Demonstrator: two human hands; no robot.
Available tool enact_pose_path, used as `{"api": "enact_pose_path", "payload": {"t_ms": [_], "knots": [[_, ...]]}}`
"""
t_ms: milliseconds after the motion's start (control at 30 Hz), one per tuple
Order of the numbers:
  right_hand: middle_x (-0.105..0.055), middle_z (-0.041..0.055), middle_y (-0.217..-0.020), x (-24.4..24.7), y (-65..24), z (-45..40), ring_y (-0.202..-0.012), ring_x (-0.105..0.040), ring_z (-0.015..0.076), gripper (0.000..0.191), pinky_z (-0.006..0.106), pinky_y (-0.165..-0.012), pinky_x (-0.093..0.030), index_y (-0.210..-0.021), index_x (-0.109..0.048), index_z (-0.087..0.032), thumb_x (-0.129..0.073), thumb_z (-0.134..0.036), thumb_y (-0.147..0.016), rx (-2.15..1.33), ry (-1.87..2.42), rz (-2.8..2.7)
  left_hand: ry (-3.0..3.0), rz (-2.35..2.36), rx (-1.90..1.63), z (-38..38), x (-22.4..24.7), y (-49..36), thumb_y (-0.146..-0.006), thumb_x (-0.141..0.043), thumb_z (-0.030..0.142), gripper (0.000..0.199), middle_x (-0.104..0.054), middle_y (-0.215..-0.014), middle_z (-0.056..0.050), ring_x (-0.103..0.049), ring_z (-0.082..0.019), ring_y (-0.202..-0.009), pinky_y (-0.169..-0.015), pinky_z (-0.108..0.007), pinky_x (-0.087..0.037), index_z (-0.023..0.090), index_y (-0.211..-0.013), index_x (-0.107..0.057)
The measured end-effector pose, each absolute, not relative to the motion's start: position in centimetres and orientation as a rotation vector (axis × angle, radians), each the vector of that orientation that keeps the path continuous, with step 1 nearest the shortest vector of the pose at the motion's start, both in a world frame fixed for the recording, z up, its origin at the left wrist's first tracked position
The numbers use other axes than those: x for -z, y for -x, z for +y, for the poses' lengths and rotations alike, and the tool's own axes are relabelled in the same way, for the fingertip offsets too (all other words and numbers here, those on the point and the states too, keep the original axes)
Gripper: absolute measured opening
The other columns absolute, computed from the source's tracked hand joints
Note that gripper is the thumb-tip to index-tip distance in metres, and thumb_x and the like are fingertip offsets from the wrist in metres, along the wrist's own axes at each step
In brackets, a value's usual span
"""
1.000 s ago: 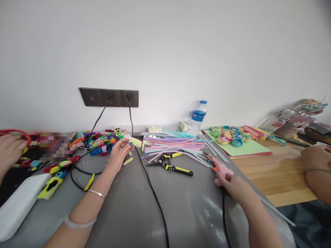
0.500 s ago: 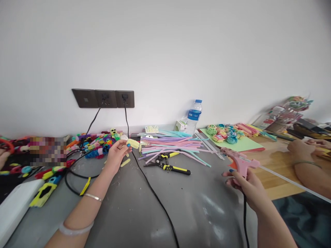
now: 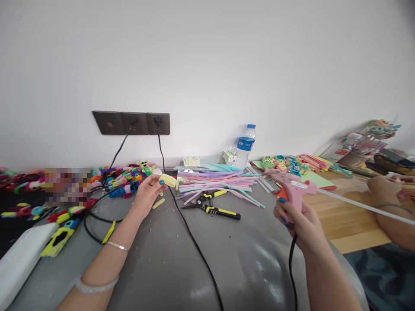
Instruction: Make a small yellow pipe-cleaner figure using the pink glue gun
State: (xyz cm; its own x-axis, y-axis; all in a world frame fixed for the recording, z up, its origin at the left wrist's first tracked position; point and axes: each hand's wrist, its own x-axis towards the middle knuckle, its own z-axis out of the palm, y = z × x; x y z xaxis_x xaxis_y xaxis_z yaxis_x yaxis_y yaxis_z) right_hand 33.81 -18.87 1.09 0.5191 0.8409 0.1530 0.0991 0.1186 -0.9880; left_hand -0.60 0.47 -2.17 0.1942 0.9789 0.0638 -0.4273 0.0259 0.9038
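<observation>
Between thumb and fingers, my left hand [image 3: 149,191] pinches a small pale yellow fuzzy piece [image 3: 168,180] above the grey table. My right hand [image 3: 298,222] is wrapped round the handle of a pink glue gun [image 3: 295,192], fingers near its orange trigger. The gun's nozzle points left, and a long clear glue stick [image 3: 359,205] sticks out of its back. A black cord hangs from its handle. On the table below my left hand lies another short yellow piece [image 3: 158,203]. Pliers with black and yellow handles [image 3: 222,212] lie between my two hands.
Pastel pipe cleaners [image 3: 217,181] lie behind the pliers, near a water bottle [image 3: 245,147] and small box [image 3: 228,158]. A black cable [image 3: 194,244] crosses the table. Colourful fuzzy figures [image 3: 126,181] crowd the left, beside a white case [image 3: 27,248]. Another person's hands [image 3: 385,188] are at the right.
My right hand has moved left with the glue gun, bringing the nozzle closer to the pipe cleaners. My left hand still pinches the yellow piece, nearly in place. The view has shifted slightly.
</observation>
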Motion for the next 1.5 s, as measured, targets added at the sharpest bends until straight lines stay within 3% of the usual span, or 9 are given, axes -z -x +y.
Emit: {"api": "enact_pose_path", "payload": {"t_ms": [133, 267, 400, 533, 633, 867, 1200, 1333, 1500], "knots": [[-0.027, -0.0067, -0.046, -1.5, -34.8, -19.2, -0.041, -0.021, 0.0112, 0.019, 0.035, -0.049, -0.019, -0.07, -0.051, -0.026, -0.061, -0.034, -0.083, -0.591, 1.166, -0.742, -0.981, 0.725, -1.229, 0.3, 2.0, 0.5, -0.059, -0.088, 0.035, 0.036, -0.068, -0.082, -0.002, -0.066, -0.014, -0.075, -0.079, -0.031, -0.057, 0.017, -0.082, -0.067], [-0.031, -0.0036, -0.044, -0.6, -35.8, -19.9, -0.04, -0.024, 0.0112, 0.04, 0.034, -0.047, -0.017, -0.055, -0.039, -0.025, -0.063, -0.042, -0.083, -0.762, 1.263, -0.742, -0.992, 0.716, -1.183, 0.0, 1.7, 0.1, -0.059, -0.088, 0.034, 0.033, -0.066, -0.08, -0.002, -0.066, -0.016, -0.08, -0.084, -0.032, -0.056, 0.017, -0.079, -0.068], [-0.032, -0.007, -0.043, 0.7, -34.8, -19.7, -0.037, -0.021, 0.0103, 0.026, 0.029, -0.045, -0.021, -0.078, -0.059, -0.026, -0.062, -0.051, -0.082, -0.875, 1.263, -0.787, -0.982, 0.674, -1.121, -0.5, 1.4, -0.1, -0.06, -0.088, 0.033, 0.032, -0.067, -0.084, -0.003, -0.066, -0.017, -0.085, -0.086, -0.032, -0.056, 0.017, -0.079, -0.068], [-0.029, -0.0092, -0.043, 0.5, -33.1, -18.8, -0.035, -0.019, 0.0085, 0.026, 0.028, -0.043, -0.025, -0.086, -0.063, -0.028, -0.066, -0.053, -0.08, -0.911, 1.146, -0.775, -0.9, 0.585, -1.07, -1.3, 0.7, -0.5, -0.057, -0.09, 0.032, 0.034, -0.07, -0.088, -0.003, -0.067, -0.017, -0.087, -0.088, -0.032, -0.055, 0.019, -0.078, -0.067], [-0.023, -0.01, -0.042, -1.0, -32.3, -17.8, -0.035, -0.016, 0.0082, 0.025, 0.027, -0.042, -0.023, -0.081, -0.062, -0.028, -0.064, -0.054, -0.08, -0.894, 1.096, -0.801, -0.851, 0.525, -1.046, -1.9, 0.0, -1.5, -0.056, -0.09, 0.035, 0.038, -0.071, -0.089, -0.003, -0.069, -0.019, -0.09, -0.089, -0.034, -0.055, 0.019, -0.081, -0.066], [-0.015, -0.0103, -0.042, -7.5, -29.7, -14.8, -0.036, -0.01, 0.0087, 0.037, 0.031, -0.044, -0.021, -0.074, -0.055, -0.03, -0.054, -0.066, -0.079, -0.773, 1.164, -1.033, -0.908, 0.473, -1.129, -2.0, -3.1, -3.1, -0.07, -0.08, 0.034, 0.031, -0.072, -0.105, -0.006, -0.067, -0.022, -0.105, -0.098, -0.037, -0.053, 0.021, -0.093, -0.065], [-0.015, -0.0113, -0.045, -11.7, -28.5, -9.9, -0.036, -0.009, 0.0079, 0.019, 0.03, -0.045, -0.018, -0.082, -0.06, -0.027, -0.064, -0.046, -0.082, -0.916, 0.689, -1.117, -0.785, 0.425, -1.264, -3.4, -5.5, -3.1, -0.075, -0.074, 0.027, 0.024, -0.072, -0.107, -0.005, -0.066, -0.02, -0.104, -0.102, -0.038, -0.05, 0.02, -0.095, -0.064], [-0.018, -0.0116, -0.046, -12.0, -26.8, -7.7, -0.035, -0.012, 0.0073, 0.011, 0.029, -0.044, -0.022, -0.085, -0.061, -0.026, -0.063, -0.037, -0.087, -1.007, 0.502, -1.069, -0.725, 0.396, -1.295, -4.1, -5.6, -3.8, -0.073, -0.075, 0.025, 0.023, -0.073, -0.099, -0.003, -0.068, -0.018, -0.096, -0.099, -0.036, -0.052, 0.021, -0.093, -0.065], [-0.023, -0.0125, -0.047, -10.4, -24.6, -6.0, -0.036, -0.013, 0.0056, 0.007, 0.023, -0.042, -0.027, -0.083, -0.062, -0.021, -0.065, -0.027, -0.083, -1.063, 0.292, -0.817, -0.688, 0.377, -1.314, -4.6, -5.4, -5.1, -0.077, -0.073, 0.027, 0.019, -0.072, -0.105, -0.005, -0.067, -0.018, -0.101, -0.099, -0.035, -0.051, 0.021, -0.094, -0.066]]}}
